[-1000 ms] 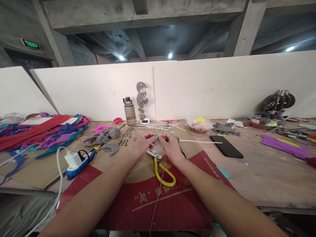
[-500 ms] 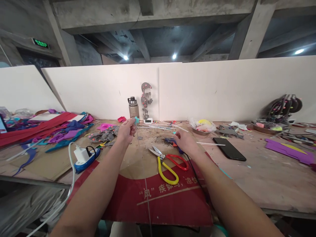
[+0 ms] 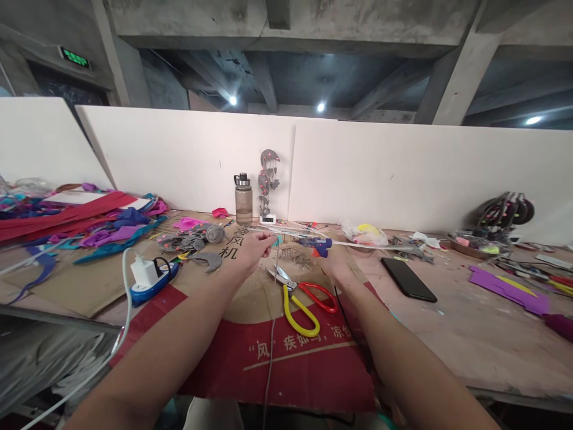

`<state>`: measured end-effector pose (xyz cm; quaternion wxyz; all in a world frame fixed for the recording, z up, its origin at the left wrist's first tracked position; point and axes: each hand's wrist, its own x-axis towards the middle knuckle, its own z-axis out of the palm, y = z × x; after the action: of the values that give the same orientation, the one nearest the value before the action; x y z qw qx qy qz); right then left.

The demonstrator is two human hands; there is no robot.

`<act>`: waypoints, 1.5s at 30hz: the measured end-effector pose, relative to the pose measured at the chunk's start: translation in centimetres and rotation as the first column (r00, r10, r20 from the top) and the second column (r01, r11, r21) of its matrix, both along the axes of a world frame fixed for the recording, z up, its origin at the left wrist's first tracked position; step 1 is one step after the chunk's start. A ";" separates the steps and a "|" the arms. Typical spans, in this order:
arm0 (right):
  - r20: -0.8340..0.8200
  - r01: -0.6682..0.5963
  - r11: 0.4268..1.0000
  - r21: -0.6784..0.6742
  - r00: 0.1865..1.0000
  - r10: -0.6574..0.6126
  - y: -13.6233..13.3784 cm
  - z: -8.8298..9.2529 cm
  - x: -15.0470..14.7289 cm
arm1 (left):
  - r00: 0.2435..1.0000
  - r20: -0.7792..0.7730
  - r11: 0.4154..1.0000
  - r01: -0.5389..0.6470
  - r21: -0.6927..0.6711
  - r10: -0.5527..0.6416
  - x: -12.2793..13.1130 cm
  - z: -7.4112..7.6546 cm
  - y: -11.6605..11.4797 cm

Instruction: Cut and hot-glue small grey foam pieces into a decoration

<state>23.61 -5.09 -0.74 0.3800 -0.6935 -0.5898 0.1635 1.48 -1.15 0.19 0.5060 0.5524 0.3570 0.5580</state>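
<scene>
My left hand (image 3: 259,249) is pinched on a small teal piece (image 3: 277,240), probably felt, above the cardboard. A thin grey cord (image 3: 271,334) hangs below the piece and runs down toward my lap. My right hand (image 3: 335,267) is wrapped round a blue and orange hot glue gun (image 3: 321,245), its front end facing the teal piece. A clear glue stick (image 3: 358,244) seems to extend from the gun's back. Between my forearms lie scissors (image 3: 293,298) with one yellow and one red handle, blades slightly apart.
Red-printed cardboard (image 3: 286,376) covers the table before me. Left are a blue power strip (image 3: 154,283), grey felt pieces (image 3: 192,237) and coloured cloth scraps (image 3: 102,233). A bottle (image 3: 244,200) and small clock (image 3: 267,220) stand behind. A phone (image 3: 407,279) lies right.
My left hand has moved right and lower with the teal piece. My right hand has picked up the glue gun from the table and raised it beside the piece.
</scene>
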 end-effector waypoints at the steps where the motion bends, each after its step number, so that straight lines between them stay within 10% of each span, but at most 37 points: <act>1: -0.033 -0.013 1.000 0.017 0.999 0.014 -0.2 0.4 -0.3 | 1.000 -0.007 1.000 -0.007 0.004 0.007 -0.1 0.0 0.1; 9: -0.468 -0.282 0.910 0.304 0.788 0.401 -2.5 1.9 -3.0 | 0.996 0.011 0.995 -0.092 -0.035 0.093 -0.5 0.1 0.5; 21: 0.061 -0.337 0.889 0.309 0.940 0.335 -3.1 1.3 -3.2 | 0.991 0.035 0.991 -0.124 -0.046 0.126 -0.7 -0.3 1.3; 45: 0.164 -0.323 0.912 0.252 0.943 0.288 -3.5 1.6 -3.4 | 0.993 0.017 0.991 -0.119 -0.055 0.120 -0.3 0.5 0.2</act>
<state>20.23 -8.57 0.90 0.4051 -0.5418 -0.7304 0.0941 1.16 -0.99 0.70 0.4900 0.5106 0.3991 0.5831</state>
